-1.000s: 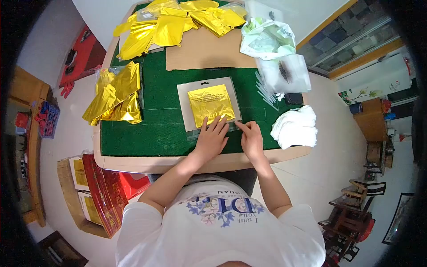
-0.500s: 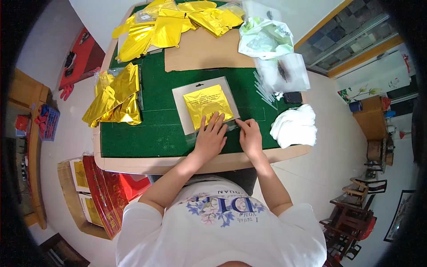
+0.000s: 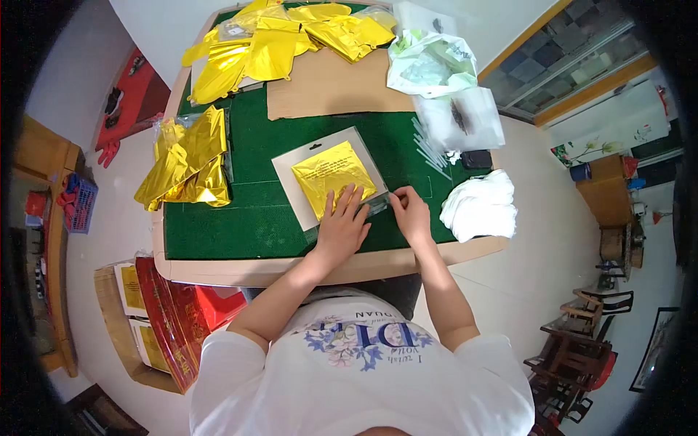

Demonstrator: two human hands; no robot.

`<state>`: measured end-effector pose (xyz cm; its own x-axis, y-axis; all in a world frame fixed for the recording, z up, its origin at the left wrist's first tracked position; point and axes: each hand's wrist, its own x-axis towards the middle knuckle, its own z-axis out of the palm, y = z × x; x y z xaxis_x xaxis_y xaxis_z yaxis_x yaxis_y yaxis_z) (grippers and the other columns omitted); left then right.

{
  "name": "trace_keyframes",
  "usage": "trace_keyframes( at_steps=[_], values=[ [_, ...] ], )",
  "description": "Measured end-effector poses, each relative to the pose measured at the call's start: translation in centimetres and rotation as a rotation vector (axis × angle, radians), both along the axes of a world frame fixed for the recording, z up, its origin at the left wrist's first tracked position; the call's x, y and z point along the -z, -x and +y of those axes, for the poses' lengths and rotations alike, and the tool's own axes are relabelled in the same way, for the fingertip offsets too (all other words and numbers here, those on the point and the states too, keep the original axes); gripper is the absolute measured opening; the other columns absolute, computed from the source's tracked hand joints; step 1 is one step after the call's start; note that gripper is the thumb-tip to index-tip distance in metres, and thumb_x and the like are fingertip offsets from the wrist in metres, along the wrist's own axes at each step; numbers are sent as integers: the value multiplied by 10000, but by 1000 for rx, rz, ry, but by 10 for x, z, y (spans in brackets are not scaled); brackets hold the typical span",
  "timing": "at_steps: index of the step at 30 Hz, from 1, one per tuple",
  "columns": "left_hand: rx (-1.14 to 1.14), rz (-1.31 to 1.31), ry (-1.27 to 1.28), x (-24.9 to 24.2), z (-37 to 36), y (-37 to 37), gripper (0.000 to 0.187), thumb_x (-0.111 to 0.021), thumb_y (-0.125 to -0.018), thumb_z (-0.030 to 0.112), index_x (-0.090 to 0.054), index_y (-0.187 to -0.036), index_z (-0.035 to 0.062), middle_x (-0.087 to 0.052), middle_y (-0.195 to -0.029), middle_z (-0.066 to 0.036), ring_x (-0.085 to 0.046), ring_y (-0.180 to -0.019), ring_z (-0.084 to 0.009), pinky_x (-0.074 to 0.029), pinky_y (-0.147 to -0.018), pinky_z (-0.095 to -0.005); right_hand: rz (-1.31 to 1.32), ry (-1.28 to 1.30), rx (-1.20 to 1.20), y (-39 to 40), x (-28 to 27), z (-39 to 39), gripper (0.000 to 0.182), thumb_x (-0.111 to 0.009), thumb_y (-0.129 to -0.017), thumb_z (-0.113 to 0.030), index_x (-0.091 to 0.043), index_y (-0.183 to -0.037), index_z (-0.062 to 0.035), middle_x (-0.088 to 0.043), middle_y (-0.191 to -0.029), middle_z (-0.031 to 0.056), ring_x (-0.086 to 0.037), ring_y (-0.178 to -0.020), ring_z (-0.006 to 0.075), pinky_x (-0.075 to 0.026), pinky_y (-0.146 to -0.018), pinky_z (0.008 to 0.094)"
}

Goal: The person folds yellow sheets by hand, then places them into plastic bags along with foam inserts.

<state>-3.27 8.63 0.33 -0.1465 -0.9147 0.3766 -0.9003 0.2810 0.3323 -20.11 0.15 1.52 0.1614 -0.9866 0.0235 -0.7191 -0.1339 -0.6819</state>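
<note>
A flat gold foil packet [image 3: 334,171] with small dark print lies on a beige backing card [image 3: 286,168] with a hang hole. A clear plastic bag [image 3: 379,204] encloses them, its loose end toward me. My left hand [image 3: 342,227] lies flat on the lower part of the packet, fingers spread. At the bag's lower right corner, my right hand [image 3: 411,216] pinches the plastic edge between thumb and forefinger. The fingertips partly hide that edge.
Crumpled gold foil balloons [image 3: 265,51] cover the back left, and another gold foil bundle [image 3: 190,163] lies at left. At right are a plastic carrier bag [image 3: 429,69], clear thin strips [image 3: 429,149] and a white cloth bundle [image 3: 478,207]. A carton [image 3: 131,330] stands on the floor.
The card, packet and bag have turned anticlockwise, and their top has shifted left. My right hand has moved slightly up and right; my left hand has stayed on the packet.
</note>
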Motion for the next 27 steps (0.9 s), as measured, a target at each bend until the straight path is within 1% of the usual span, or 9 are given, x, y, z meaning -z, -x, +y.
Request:
trace_keyframes(
  at_steps=[5, 7, 8, 9, 10, 11, 14, 22, 27],
  values=[
    [-46, 32, 132, 2, -6, -2, 208, -672, -772, 196, -650, -932, 65, -475, -1352, -158, -342, -1349, -329, -212, -1110, -576, -60, -207, -121, 11, 30, -20, 191, -648, -861, -201, -628, -872, -12, -619, -620, 88, -614, -559, 207, -459, -522, 330],
    [-65, 7, 86, -9, -5, -6, 164, -710, -729, 138, -657, -880, 103, -520, -1310, -108, -405, -1298, -320, -291, -1062, -559, -133, -291, -159, 11, 23, -18, 192, -647, -859, -193, -627, -842, -4, -611, -608, 67, -611, -550, 167, -448, -503, 302],
    [-68, 10, 86, -7, -7, -5, 164, -710, -729, 138, -657, -880, 103, -520, -1310, -108, -405, -1298, -320, -291, -1062, -559, -236, -524, -103, 10, 6, -15, 183, -638, -869, -188, -628, -839, -7, -615, -625, 50, -606, -552, 141, -439, -495, 275],
    [-53, 77, 134, -5, -8, -2, 158, -715, -715, 134, -660, -860, 104, -552, -1223, -91, -457, -1212, -305, -348, -992, -516, -338, -759, -42, 9, -5, -11, 176, -628, -878, -182, -628, -835, -11, -619, -642, 34, -601, -553, 115, -430, -488, 248],
    [-37, 143, 182, -4, -9, 0, 152, -719, -702, 131, -663, -841, 105, -584, -1136, -75, -510, -1125, -290, -405, -922, -472, -337, -762, -41, 9, -4, -9, 176, -628, -878, -182, -628, -835, -11, -619, -642, 34, -601, -553, 115, -430, -488, 248],
    [-37, 143, 179, -3, -10, 4, 152, -719, -702, 131, -663, -841, 105, -584, -1136, -75, -510, -1125, -290, -405, -922, -472, -429, -747, -30, 8, -2, -7, 171, -617, -889, -182, -630, -835, -19, -633, -675, 33, -602, -559, 105, -425, -490, 226],
    [47, 255, 121, -11, -18, 16, 166, -711, -716, 155, -665, -871, 120, -552, -906, -38, -524, -899, -248, -425, -755, -390, -530, -715, -27, 5, 1, -2, 162, -595, -905, -175, -632, -840, -32, -656, -730, 35, -610, -572, 97, -419, -495, 206],
    [14, 112, 98, -7, -30, 25, 143, -699, -726, 174, -628, -820, 93, -540, -864, -46, -517, -865, -239, -410, -744, -374, -514, -718, -21, 5, -2, -2, 192, -561, -932, -176, -634, -823, -37, -658, -721, 43, -628, -598, 101, -413, -505, 188],
    [-8, 118, 131, -5, -30, 24, 128, -688, -732, 184, -617, -792, 96, -532, -844, -42, -515, -856, -231, -402, -740, -373, -523, -725, -26, 5, -1, -3, 195, -560, -917, -184, -634, -827, -28, -670, -762, 52, -667, -625, 138, -403, -486, 207]
  ],
)
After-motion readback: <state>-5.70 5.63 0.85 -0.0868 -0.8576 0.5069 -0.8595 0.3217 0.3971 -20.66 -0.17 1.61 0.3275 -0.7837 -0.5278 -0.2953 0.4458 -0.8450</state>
